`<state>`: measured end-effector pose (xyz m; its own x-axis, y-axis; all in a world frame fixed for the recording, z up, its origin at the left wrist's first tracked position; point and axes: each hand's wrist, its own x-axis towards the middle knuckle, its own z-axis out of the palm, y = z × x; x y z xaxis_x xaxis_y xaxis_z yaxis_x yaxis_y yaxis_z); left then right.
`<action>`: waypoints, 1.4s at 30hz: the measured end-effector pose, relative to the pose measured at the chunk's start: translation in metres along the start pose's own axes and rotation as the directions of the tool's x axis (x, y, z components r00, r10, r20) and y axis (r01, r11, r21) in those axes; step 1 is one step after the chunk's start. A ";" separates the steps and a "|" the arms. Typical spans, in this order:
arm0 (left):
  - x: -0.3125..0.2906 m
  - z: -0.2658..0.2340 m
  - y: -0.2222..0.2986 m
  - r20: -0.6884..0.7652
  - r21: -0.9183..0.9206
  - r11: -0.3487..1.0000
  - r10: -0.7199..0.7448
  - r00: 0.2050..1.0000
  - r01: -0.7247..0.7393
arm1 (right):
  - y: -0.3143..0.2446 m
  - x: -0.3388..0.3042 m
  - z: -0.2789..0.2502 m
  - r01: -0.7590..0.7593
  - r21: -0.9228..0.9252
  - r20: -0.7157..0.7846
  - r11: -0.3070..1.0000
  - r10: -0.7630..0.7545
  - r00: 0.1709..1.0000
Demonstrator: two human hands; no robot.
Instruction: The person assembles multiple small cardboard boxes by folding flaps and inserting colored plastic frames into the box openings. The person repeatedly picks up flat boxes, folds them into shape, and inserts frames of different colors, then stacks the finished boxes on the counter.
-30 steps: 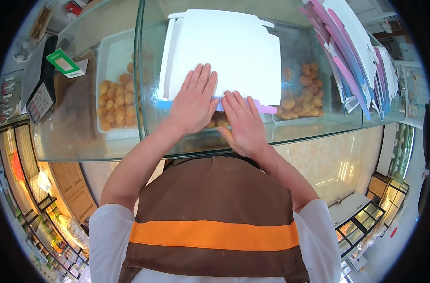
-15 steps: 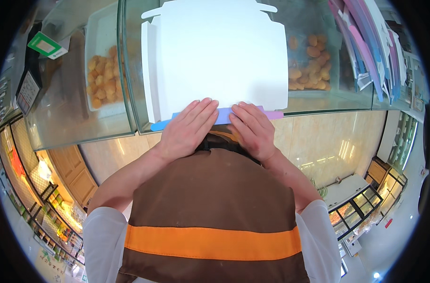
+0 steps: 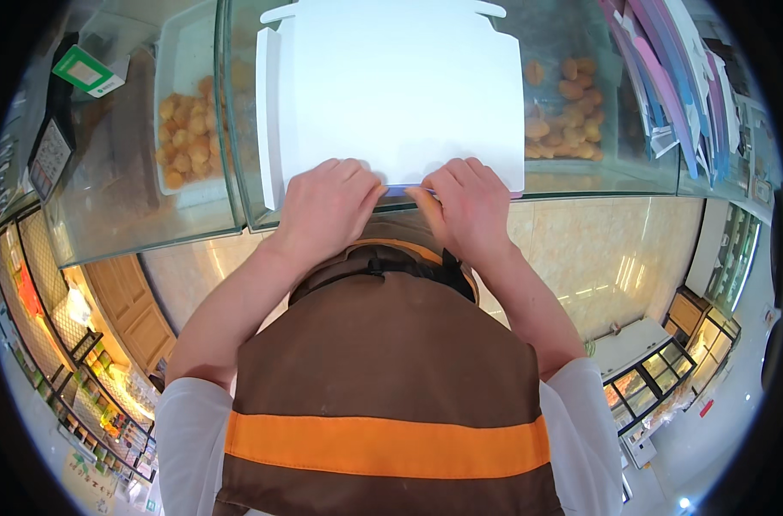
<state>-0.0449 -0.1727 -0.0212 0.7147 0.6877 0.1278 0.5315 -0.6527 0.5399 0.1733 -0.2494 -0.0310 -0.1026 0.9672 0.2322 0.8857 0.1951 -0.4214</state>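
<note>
A partly folded cardboard box (image 3: pixel 400 99), white inside, lies flat on the glass counter in front of me. Its left side flap stands up, and a thin blue-purple strip shows along its near edge. My left hand (image 3: pixel 327 202) grips that edge left of the middle, fingers curled over onto the white side. To the right, my right hand (image 3: pixel 469 202) pinches the same edge, thumb pointing inward on the near side. A short gap separates the two thumbs. Both palms hide most of the near flap.
Under the glass are a left tray (image 3: pixel 165 138) of round golden-brown pieces and similar pieces (image 3: pixel 576 112) on the right. Flat pink and blue cardboard sheets (image 3: pixel 658 77) stand stacked at the far right. A green-and-white card stand (image 3: pixel 89 70) is at the left. The counter's front edge (image 3: pixel 598 198) runs before me.
Both hands have gone from lying flat on the near flap to curling around its edge. The blue, purple and pink face of the flap is now mostly out of sight.
</note>
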 end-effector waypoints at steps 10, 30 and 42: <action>0.067 0.020 -0.027 0.105 0.328 0.942 0.037 0.994 -0.070 | 0.029 0.073 0.003 -0.142 -0.283 -0.033 0.948 0.139 0.990; 0.066 0.018 -0.054 -0.285 -0.330 0.942 -0.044 0.958 -0.055 | -0.027 0.125 0.071 0.006 -0.278 0.164 0.961 0.041 0.986; 0.053 0.011 -0.059 -0.191 -0.208 0.978 -0.046 0.981 0.005 | 0.083 0.084 0.014 -0.295 -0.427 -0.166 0.855 0.247 0.955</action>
<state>-0.0340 -0.1011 -0.0555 0.5898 0.7647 0.2594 0.4289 -0.5688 0.7018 0.2323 -0.1500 -0.0587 0.1958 0.9447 0.2631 0.9806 -0.1882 -0.0541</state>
